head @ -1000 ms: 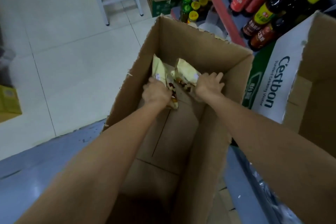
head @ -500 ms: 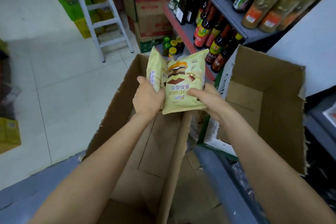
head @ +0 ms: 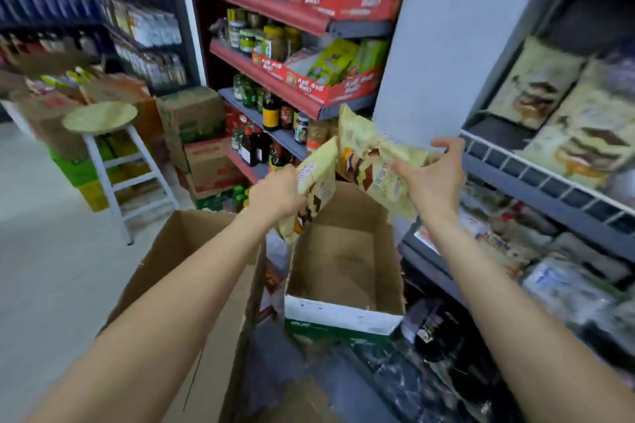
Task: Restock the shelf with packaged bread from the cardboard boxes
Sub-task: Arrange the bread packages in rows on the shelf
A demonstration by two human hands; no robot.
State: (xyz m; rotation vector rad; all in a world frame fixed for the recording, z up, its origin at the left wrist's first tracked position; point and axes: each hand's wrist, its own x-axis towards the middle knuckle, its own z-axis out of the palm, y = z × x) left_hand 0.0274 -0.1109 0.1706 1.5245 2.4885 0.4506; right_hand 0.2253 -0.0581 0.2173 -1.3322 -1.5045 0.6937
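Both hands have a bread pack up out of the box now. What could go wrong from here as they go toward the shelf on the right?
1. The right hand pinches its bread pack near one end with fingers spread, so it may slip.
2. The left hand holds the other pack hanging over the small open box; it could drop in.
3. The wire-fronted shelf already holds similar packs, so space looks tight.

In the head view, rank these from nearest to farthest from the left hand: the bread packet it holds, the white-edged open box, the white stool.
1. Bread packet: gripped in the left hand itself.
2. White-edged open box: just below and right of that hand.
3. White stool: far off to the left, across the floor.
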